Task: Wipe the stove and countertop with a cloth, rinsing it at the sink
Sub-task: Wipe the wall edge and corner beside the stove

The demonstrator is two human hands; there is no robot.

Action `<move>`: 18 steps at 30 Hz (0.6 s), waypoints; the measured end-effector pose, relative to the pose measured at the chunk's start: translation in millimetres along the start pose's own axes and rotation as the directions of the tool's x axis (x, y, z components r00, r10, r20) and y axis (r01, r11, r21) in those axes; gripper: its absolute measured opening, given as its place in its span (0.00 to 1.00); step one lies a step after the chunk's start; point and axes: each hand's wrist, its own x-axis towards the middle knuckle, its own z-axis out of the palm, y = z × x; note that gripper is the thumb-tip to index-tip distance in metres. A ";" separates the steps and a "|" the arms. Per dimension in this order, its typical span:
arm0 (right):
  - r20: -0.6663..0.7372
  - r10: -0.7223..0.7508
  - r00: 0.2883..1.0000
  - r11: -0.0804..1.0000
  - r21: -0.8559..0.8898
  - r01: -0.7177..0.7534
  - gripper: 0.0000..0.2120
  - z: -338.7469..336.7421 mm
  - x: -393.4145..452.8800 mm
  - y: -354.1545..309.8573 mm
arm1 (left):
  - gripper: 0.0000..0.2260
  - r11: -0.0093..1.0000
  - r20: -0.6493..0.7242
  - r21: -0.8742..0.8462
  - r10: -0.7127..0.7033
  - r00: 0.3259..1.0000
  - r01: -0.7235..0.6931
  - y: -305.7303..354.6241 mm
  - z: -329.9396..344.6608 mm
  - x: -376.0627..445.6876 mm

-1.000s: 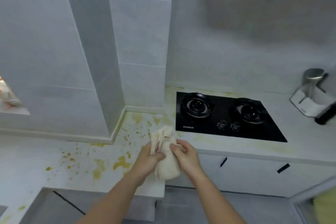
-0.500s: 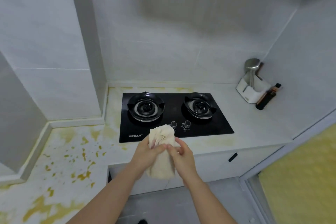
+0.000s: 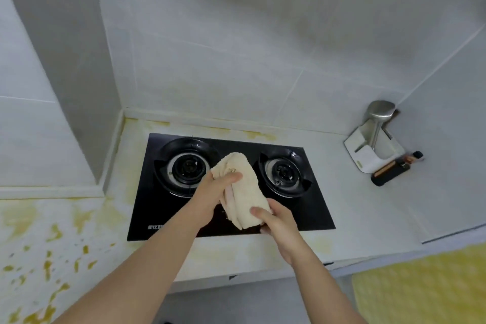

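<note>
A folded cream cloth [image 3: 244,187] hangs above the middle of the black two-burner stove [image 3: 315,208]. My left hand [image 3: 210,197] grips its upper end, thumb across the top. My right hand [image 3: 276,221] grips its lower end from the right. The cloth hides the stove's knobs. The white countertop [image 3: 363,208] runs around the stove. Yellow stains and splatters [image 3: 52,242] cover the counter to the left, and fainter yellow smears lie along the front and back edges of the stove. No sink is in view.
A white holder with a steel utensil [image 3: 376,144] stands in the back right corner, and a dark bottle [image 3: 394,168] lies in front of it. A grey tiled column [image 3: 79,73] juts out left of the stove. A yellow mat [image 3: 420,287] lies on the floor at lower right.
I have stepped right and closer, so the stove now sits straight below. Both hands carried the cloth from the counter's front edge to above the stove, and my right hand slid to its lower end.
</note>
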 end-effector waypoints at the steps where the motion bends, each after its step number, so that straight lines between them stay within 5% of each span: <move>1: -0.027 0.008 1.000 1.000 0.030 -0.007 0.10 -8.3 11.3 -3.4 | 0.22 0.999 0.020 0.038 -0.008 1.000 0.007 6.2 0.6 12.3; 6: -0.060 -0.006 0.998 0.974 0.227 0.019 0.19 -45.5 89.4 -22.7 | 0.26 0.984 0.081 0.178 0.013 0.997 -0.027 24.4 3.9 78.9; 11: -0.110 0.063 0.992 0.937 0.347 -0.021 0.25 -70.0 167.8 -11.1 | 0.29 0.953 0.188 0.289 -0.153 0.970 0.094 6.1 24.4 132.7; 18: -0.210 -0.121 0.970 0.979 0.139 0.152 0.23 -124.1 284.5 -15.1 | 0.33 0.958 0.004 0.256 -0.132 0.991 0.126 1.2 70.2 243.2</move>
